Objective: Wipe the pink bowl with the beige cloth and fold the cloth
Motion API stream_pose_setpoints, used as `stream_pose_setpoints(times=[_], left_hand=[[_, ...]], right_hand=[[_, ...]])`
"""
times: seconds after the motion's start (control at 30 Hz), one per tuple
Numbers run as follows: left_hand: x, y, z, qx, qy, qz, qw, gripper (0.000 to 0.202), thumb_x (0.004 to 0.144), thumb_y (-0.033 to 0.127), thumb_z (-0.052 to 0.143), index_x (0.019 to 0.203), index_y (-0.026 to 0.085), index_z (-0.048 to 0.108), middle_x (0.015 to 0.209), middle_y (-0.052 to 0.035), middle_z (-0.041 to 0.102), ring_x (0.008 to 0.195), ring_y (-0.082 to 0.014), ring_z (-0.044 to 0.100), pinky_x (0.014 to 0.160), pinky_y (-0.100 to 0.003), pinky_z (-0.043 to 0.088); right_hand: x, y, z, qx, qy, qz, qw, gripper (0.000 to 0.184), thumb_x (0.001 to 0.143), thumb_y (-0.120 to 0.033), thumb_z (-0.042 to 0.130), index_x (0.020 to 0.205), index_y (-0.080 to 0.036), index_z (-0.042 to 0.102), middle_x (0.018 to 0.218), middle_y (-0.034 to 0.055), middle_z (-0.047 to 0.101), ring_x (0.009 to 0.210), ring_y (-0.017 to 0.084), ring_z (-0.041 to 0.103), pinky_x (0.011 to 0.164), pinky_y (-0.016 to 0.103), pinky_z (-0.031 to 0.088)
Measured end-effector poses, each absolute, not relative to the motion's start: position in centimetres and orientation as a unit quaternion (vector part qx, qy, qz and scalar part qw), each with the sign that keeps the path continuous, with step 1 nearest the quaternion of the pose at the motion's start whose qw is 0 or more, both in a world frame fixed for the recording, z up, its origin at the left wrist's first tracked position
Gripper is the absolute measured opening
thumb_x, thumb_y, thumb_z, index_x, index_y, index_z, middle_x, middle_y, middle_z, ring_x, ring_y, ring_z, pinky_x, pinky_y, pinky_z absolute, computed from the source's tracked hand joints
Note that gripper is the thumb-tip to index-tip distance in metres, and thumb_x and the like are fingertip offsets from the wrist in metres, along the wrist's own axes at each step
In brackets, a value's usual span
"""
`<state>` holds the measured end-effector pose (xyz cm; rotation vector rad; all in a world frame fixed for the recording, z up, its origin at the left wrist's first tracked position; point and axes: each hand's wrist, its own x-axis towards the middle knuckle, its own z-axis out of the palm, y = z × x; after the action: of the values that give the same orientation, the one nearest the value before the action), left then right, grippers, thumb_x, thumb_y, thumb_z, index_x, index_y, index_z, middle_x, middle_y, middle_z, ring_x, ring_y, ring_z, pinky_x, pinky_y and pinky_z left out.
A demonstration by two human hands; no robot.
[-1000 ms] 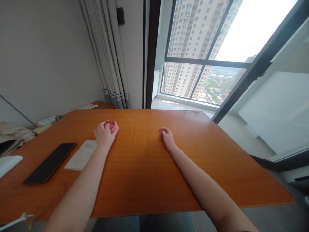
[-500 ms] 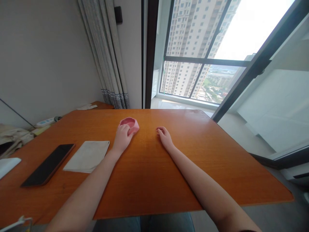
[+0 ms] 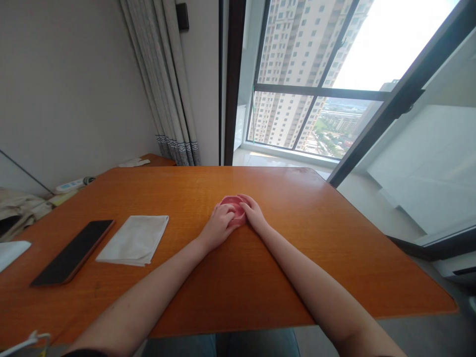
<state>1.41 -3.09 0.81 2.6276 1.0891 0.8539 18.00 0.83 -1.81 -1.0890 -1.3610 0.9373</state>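
Observation:
A small pink dish with angular sides point(image 3: 239, 215) is in the middle of the wooden table point(image 3: 238, 282), its hollow facing up. My left hand point(image 3: 218, 227) grips its left side, fingers over the rim and thumb along the near side. On the right side, my right hand point(image 3: 254, 212) is closed round the wall, with its thumb at the rim and the other fingers behind. Parts of the dish's walls are hidden by both hands. Whether its base touches the table I cannot tell.
Left of my left forearm lies a folded pale cloth point(image 3: 134, 240), and beyond it a dark phone-like slab point(image 3: 74, 253). A white item point(image 3: 13, 254) lies at the far left. A power strip point(image 3: 70, 185) is by the wall. The window point(image 3: 297, 119) stands past the table's far edge.
My left hand has brought the pink dish to the right and nearer to me, from a tilted pose to a more level one. My right hand, empty before, now holds its right side.

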Motion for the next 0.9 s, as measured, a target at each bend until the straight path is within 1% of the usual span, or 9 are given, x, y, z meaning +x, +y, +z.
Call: stream_pose_setpoints(times=[0.13, 0.23, 0.3, 0.4, 0.5, 0.57, 0.67, 0.77, 0.9], left_hand=[[1.7, -3.0, 0.8, 0.886, 0.351, 0.287, 0.1, 0.017, 0.083, 0.034, 0.053, 0.087, 0.019, 0.059, 0.125, -0.0101, 0.05, 0.121, -0.0251, 0.041, 0.11, -0.049, 0.023], [0.6, -2.8, 2.2, 0.888, 0.355, 0.275, 0.1, 0.03, 0.083, 0.038, 0.052, 0.107, 0.021, 0.057, 0.144, -0.0108, 0.034, 0.133, -0.0279, 0.028, 0.11, -0.05, 0.022], [-1.6, -2.7, 3.8, 0.869, 0.405, 0.271, 0.09, 0.036, 0.087, 0.037, 0.044, 0.12, 0.022, 0.05, 0.145, -0.0104, 0.034, 0.133, -0.0261, 0.029, 0.109, -0.049, 0.024], [-7.3, -3.0, 6.0, 0.802, 0.548, 0.232, 0.054, 0.031, 0.087, 0.022, 0.032, 0.11, 0.019, 0.053, 0.121, -0.0103, 0.057, 0.113, -0.0231, 0.052, 0.099, -0.041, 0.038], [-13.8, -4.2, 6.4, 0.687, 0.721, 0.08, -0.035, 0.026, 0.083, 0.019, 0.031, 0.09, 0.017, 0.056, 0.1, -0.0126, 0.063, 0.091, -0.0303, 0.06, 0.076, -0.044, 0.046], [-17.3, -5.3, 5.4, 0.626, 0.776, 0.013, -0.072, 0.024, 0.082, 0.021, 0.033, 0.092, 0.016, 0.053, 0.098, -0.0158, 0.062, 0.086, -0.0318, 0.061, 0.068, -0.041, 0.046], [-20.7, -6.6, 3.3, 0.6, 0.797, -0.039, -0.062, 0.027, 0.082, 0.036, 0.037, 0.094, 0.017, 0.052, 0.093, -0.017, 0.064, 0.081, -0.0323, 0.062, 0.063, -0.038, 0.046], [-22.7, -6.6, 1.8, 0.579, 0.815, -0.024, -0.02, 0.049, 0.076, 0.061, 0.038, 0.093, 0.017, 0.053, 0.092, -0.018, 0.065, 0.081, -0.0347, 0.063, 0.063, -0.041, 0.046], [-24.3, -5.4, 1.4, 0.552, 0.829, 0.055, 0.064, 0.056, 0.052, 0.072, 0.057, 0.065, 0.018, 0.052, 0.075, -0.0142, 0.064, 0.08, -0.0368, 0.061, 0.064, -0.042, 0.046]], right_hand=[[18.0, 1.1, -2.3, -0.483, -0.563, 0.376, 0.555, 0.036, 0.071, -0.023, 0.046, 0.103, -0.019, 0.062, 0.107, 0.0044, 0.067, 0.103, 0.018, 0.059, 0.099, 0.034, 0.041], [18.3, 1.5, -2.8, -0.484, -0.545, 0.371, 0.576, 0.036, 0.07, -0.025, 0.046, 0.1, -0.018, 0.065, 0.105, 0.0054, 0.068, 0.102, 0.021, 0.06, 0.098, 0.037, 0.041], [18.4, 1.8, -3.1, -0.485, -0.529, 0.37, 0.589, 0.035, 0.07, -0.026, 0.045, 0.097, -0.018, 0.066, 0.104, 0.0057, 0.068, 0.102, 0.022, 0.06, 0.098, 0.038, 0.041], [18.6, 2.1, -3.4, -0.489, -0.519, 0.371, 0.594, 0.033, 0.07, -0.026, 0.047, 0.095, -0.018, 0.066, 0.104, 0.0059, 0.068, 0.104, 0.022, 0.059, 0.099, 0.039, 0.041], [18.5, 2.1, -3.4, -0.47, -0.495, 0.401, 0.611, 0.036, 0.075, -0.033, 0.048, 0.106, -0.02, 0.062, 0.108, 0.0054, 0.066, 0.106, 0.021, 0.058, 0.099, 0.038, 0.04], [18.5, 2.1, -3.4, -0.46, -0.456, 0.422, 0.635, 0.045, 0.081, -0.043, 0.044, 0.12, -0.023, 0.051, 0.114, 0.0054, 0.063, 0.11, 0.02, 0.056, 0.099, 0.038, 0.041], [18.4, 2.1, -3.4, -0.472, -0.417, 0.419, 0.653, 0.052, 0.085, -0.055, 0.034, 0.128, -0.025, 0.041, 0.118, 0.0062, 0.058, 0.117, 0.018, 0.05, 0.1, 0.038, 0.038], [18.4, 2.1, -3.4, -0.485, -0.422, 0.405, 0.65, 0.053, 0.085, -0.059, 0.032, 0.125, -0.025, 0.042, 0.122, 0.0065, 0.054, 0.121, 0.018, 0.046, 0.102, 0.038, 0.036], [18.7, 2.0, -3.3, -0.495, -0.433, 0.397, 0.641, 0.053, 0.086, -0.059, 0.03, 0.123, -0.024, 0.044, 0.125, 0.0075, 0.051, 0.123, 0.018, 0.044, 0.101, 0.039, 0.036]])
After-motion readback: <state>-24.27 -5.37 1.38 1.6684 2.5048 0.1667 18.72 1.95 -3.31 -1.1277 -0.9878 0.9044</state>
